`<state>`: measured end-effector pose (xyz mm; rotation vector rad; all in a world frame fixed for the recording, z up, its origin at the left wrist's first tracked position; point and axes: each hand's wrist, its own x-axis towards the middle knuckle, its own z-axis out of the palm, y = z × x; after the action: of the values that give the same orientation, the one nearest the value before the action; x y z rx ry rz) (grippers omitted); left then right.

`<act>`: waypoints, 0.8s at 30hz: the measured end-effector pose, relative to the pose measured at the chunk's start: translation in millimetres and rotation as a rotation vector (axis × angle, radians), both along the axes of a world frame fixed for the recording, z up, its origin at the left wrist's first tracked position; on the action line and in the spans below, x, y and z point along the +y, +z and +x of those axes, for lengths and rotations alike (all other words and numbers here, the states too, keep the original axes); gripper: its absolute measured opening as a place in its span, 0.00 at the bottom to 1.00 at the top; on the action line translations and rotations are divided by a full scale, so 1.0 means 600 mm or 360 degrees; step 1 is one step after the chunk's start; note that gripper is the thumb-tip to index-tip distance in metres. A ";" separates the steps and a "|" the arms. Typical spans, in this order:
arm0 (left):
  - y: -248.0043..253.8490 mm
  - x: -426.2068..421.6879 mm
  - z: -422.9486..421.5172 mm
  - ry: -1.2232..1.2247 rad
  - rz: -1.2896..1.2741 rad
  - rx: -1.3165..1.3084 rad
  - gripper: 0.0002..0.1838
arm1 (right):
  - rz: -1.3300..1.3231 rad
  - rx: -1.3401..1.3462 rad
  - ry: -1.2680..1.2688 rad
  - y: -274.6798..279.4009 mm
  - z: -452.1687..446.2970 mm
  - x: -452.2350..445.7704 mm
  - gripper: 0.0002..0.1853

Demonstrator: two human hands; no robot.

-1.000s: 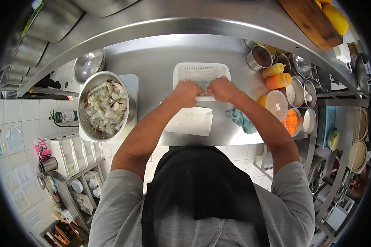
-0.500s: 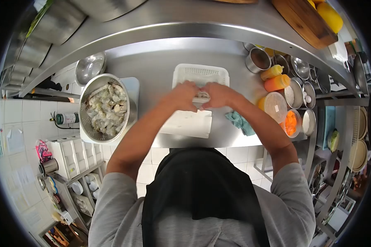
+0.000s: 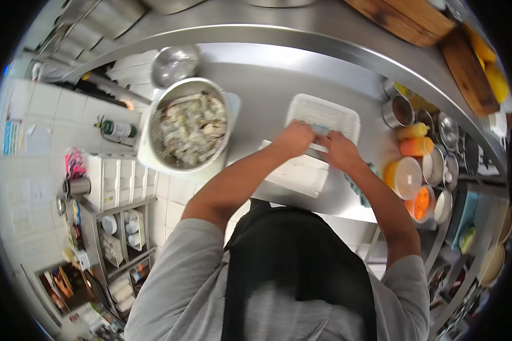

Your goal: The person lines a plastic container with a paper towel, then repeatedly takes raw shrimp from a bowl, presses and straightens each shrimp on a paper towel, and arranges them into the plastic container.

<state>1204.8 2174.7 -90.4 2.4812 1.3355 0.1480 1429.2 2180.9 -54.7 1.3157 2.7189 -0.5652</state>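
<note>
1. Left hand (image 3: 297, 138): positioned at the near side of the white basket (image 3: 347, 113), palm down, fingers curled together and directed inward. Whether the fingertips pinch anything cannot be told.
2. Right hand (image 3: 340, 149): at the same near side, just right of the left hand, fingers bent and drawn close together. Its grip cannot be confirmed either.
3. A small greyish patch (image 3: 320, 129) is visible by the fingertips of the 2 hands, inside the basket; too blurred to identify.
4. The basket, perforated and rectangular, sits on the steel table (image 3: 256, 85), right of its middle.
5. A white rectangular tray (image 3: 299, 175) lies on the near side of the basket, below the forearms.
6. To the left, a steel colander (image 3: 226, 133) holds a heap of shrimp (image 3: 193, 128). It rests on a pale board (image 3: 234, 105). A steel bowl (image 3: 175, 65) is noted on its far side.
7. To the right, a teal cloth (image 3: 360, 190) lies partly hidden by the right forearm. Beyond it stand 2 squeeze bottles (image 3: 416, 146), a lidded tub (image 3: 408, 178) and a container of orange pieces (image 3: 420, 204).
</note>
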 end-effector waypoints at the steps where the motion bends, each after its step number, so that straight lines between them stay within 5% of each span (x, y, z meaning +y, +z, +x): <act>1: 0.004 0.000 0.000 0.0003 -0.0010 0.0029 0.12 | -0.0023 -0.0010 0.0022 0.002 -0.004 0.002 0.26; 5: 0.036 -0.015 -0.001 -0.0025 -0.0001 0.0234 0.14 | -0.0042 -0.0080 0.0056 0.005 -0.009 0.002 0.27; 8: 0.142 -0.068 -0.042 0.0038 0.0179 -0.0317 0.18 | -0.0030 -0.0069 0.0022 -0.011 -0.011 0.007 0.27; 10: 0.230 -0.108 -0.111 0.0310 0.0299 -0.0660 0.20 | -0.0034 -0.0042 -0.0003 -0.010 -0.021 0.005 0.27; 12: 0.266 -0.127 -0.215 0.0649 0.0605 -0.0604 0.19 | -0.0042 -0.0033 -0.0026 0.008 -0.028 -0.002 0.27; 15: 0.278 -0.150 -0.366 0.1146 0.0516 -0.0385 0.14 | 0.0080 0.0087 -0.0019 0.045 -0.043 -0.013 0.30; 18: 0.260 -0.142 -0.394 0.0726 0.0547 -0.0246 0.14 | 0.0049 0.0342 -0.0097 0.064 -0.068 -0.023 0.32; 24: 0.298 -0.139 -0.354 0.0561 0.0202 0.0219 0.12 | -0.0038 0.0495 -0.0031 0.109 -0.119 -0.060 0.32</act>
<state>992.6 2091.4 88.7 2.3690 1.8687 0.1479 1357.6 2144.8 11.0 1.3509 2.9303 -0.8683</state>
